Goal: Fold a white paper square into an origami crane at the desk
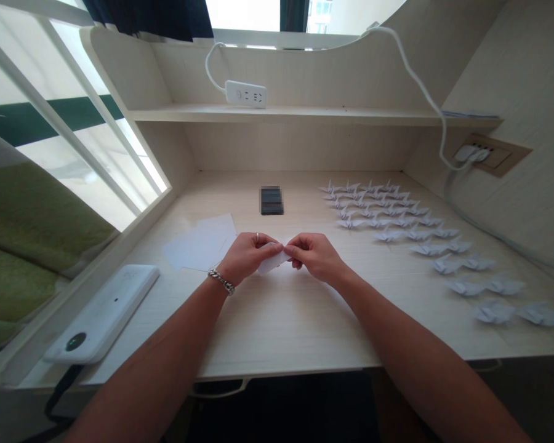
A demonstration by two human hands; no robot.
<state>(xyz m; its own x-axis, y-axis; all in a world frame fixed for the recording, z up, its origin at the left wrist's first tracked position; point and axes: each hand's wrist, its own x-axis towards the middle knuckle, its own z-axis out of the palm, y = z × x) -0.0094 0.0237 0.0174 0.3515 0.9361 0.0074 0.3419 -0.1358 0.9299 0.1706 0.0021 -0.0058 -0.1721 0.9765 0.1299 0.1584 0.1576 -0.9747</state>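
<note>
Head view: both bare forearms reached over a pale, wood-grain desk (295,320) and met near its middle.
Left hand: the left hand (247,255) was curled, its fingertips pinched on the left end of a folded paper piece (273,261); it wore a thin ring (257,235) and a metal chain bracelet (221,281).
Right hand: the right hand (316,255) was closed to a pinch on the right end of the same piece, knuckles up.
Folded paper piece: white, matte and sharply creased, it was held between the two hands just above the desktop.
Loose sheets (200,246): flat white squares fanned out on the desk, just beyond the left hand.
Paper cranes (397,212): small, pointed white folds stood in slanting rows across the right half of the desk.
Dark block (271,201): a blurred rectangle lay behind the hands.
White device (104,311): a smooth, rounded slab sat at the near left edge.
Power strip (245,93): glossy white plastic rested on the shelf (351,114), and its cord looped upward.
Wall socket (489,154): a brown plate held white plugs.
</note>
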